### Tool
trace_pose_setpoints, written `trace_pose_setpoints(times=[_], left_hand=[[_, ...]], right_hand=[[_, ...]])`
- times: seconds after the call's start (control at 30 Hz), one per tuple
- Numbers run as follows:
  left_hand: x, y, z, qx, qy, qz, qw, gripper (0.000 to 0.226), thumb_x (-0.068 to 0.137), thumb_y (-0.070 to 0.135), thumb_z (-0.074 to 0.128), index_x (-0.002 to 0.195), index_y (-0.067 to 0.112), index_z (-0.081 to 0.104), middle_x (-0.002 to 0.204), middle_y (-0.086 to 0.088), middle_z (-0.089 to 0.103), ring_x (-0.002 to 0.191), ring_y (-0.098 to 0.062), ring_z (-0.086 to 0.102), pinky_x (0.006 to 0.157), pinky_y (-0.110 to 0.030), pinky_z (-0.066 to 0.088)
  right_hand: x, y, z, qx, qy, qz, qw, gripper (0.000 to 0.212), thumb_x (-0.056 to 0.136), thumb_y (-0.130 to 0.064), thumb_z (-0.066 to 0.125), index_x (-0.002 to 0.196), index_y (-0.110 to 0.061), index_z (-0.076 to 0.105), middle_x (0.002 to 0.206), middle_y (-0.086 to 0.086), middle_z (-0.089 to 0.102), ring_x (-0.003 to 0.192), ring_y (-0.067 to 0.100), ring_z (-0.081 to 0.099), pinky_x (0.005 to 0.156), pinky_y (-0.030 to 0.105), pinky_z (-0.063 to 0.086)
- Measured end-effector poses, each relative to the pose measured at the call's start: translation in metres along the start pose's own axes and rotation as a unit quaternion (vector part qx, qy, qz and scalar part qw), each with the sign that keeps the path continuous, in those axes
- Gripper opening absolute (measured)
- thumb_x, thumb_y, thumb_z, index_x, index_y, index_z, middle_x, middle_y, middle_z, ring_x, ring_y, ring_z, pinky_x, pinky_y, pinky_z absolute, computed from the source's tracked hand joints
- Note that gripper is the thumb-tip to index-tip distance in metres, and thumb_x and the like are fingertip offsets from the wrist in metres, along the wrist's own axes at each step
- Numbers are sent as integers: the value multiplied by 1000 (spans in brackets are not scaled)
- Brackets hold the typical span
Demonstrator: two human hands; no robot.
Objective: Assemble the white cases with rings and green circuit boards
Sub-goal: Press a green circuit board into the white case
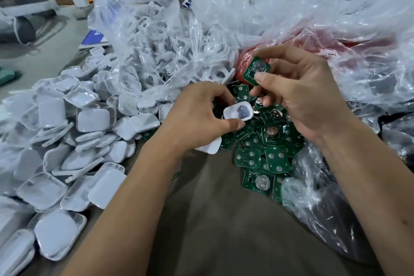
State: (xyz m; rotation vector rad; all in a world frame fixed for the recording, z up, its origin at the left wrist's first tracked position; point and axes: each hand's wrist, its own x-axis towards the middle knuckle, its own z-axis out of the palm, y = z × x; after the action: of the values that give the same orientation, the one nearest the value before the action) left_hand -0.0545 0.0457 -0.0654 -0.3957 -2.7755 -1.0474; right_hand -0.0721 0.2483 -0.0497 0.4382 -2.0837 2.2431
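Left hand [197, 114] gripped a white case [238, 114]; right hand [300, 94] pinched a green board [256, 70] above the pile of boards [264, 159].

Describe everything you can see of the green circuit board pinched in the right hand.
The small green circuit board with rounded corners carries a round silvery coin-cell holder near its top and fine pale markings lower down. It looks rigid and flat. The right hand pinches it between thumb and forefinger, tilted with its face toward the camera, raised above the loose pile of green boards and in front of red-tinted clear plastic bagging. Only the fingers touch it.
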Motion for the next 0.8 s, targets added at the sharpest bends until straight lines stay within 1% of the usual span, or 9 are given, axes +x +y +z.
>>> trace_pose_setpoints(times=[0.1, 0.2, 0.27, 0.33, 0.4, 0.5, 0.57, 0.63, 0.8], left_hand=[[0, 0, 0, -43, 19, 4, 999, 28, 70, 35, 92, 89, 27, 73, 79, 9, 69, 71, -10, 62, 64, -28, 53], [1, 0, 1, -83, 41, 7, 996, 26, 71, 25, 92, 89, 24, 74, 77, 7, 71, 69, -10, 64, 62, -22, 53], [1, 1, 2, -92, 61, 4, 994, 24, 72, 24, 90, 90, 24, 75, 78, 8, 71, 68, -9, 64, 62, -24, 55], [2, 2, 3, -92, 89, 8, 992, 24, 72, 26, 88, 92, 25, 75, 83, 11, 72, 72, -8, 65, 66, -30, 58], [2, 3, 3, -97, 113, 11, 989, 25, 72, 26, 88, 94, 25, 75, 87, 12, 72, 74, -8, 65, 67, -36, 59], [3, 4, 5, -111, 143, 14, 983, 28, 73, 26, 89, 97, 24, 75, 88, 13, 71, 75, -7, 66, 67, -36, 61], [3, 5, 6, -121, 162, 13, 979, 30, 73, 29, 89, 99, 24, 75, 87, 16, 70, 74, -5, 67, 67, -34, 62], [4, 6, 6, -126, 176, 16, 976, 31, 73, 30, 88, 100, 23, 76, 88, 15, 70, 76, -7, 67, 67, -36, 62], [5, 9, 11, -131, 197, 44, 971, 30, 73, 20, 86, 100, 18, 73, 93, 7, 68, 77, -9, 65, 63, -31, 61]], right_hand=[[0, 0, -1, -2, -6, -6, 1000, 28, 92, 4, 71, 111, -15, 74, 97, 28, 69, 71, 23, 71, 50, 23, 51], [1, 1, -2, -22, -2, -14, 1000, 26, 91, 0, 74, 111, -17, 75, 81, 11, 68, 65, 18, 65, 44, 22, 43], [1, 2, -1, -34, 5, -16, 999, 24, 91, -2, 75, 110, -16, 72, 77, -1, 68, 63, 14, 62, 44, 21, 40], [0, 2, 0, -34, 6, -22, 999, 22, 92, -2, 74, 105, -19, 73, 79, -6, 71, 66, 9, 63, 45, 20, 42], [0, 0, 0, -35, 1, -26, 999, 27, 94, 1, 69, 107, -21, 77, 89, -3, 75, 72, 7, 65, 48, 19, 47], [0, -1, 0, -22, -15, -22, 999, 29, 97, 3, 65, 118, -14, 75, 101, 8, 75, 81, 19, 72, 51, 21, 54], [0, -2, 0, -3, -21, -20, 1000, 25, 95, 4, 68, 117, -6, 71, 98, 15, 73, 78, 25, 74, 50, 22, 54], [-1, -2, 1, 14, -21, -23, 999, 18, 93, 4, 70, 110, -2, 70, 89, 12, 74, 74, 25, 73, 51, 22, 53], [-1, -3, 3, 36, -14, -15, 999, 13, 94, 4, 69, 104, -3, 74, 84, 13, 76, 69, 23, 72, 55, 22, 56]])
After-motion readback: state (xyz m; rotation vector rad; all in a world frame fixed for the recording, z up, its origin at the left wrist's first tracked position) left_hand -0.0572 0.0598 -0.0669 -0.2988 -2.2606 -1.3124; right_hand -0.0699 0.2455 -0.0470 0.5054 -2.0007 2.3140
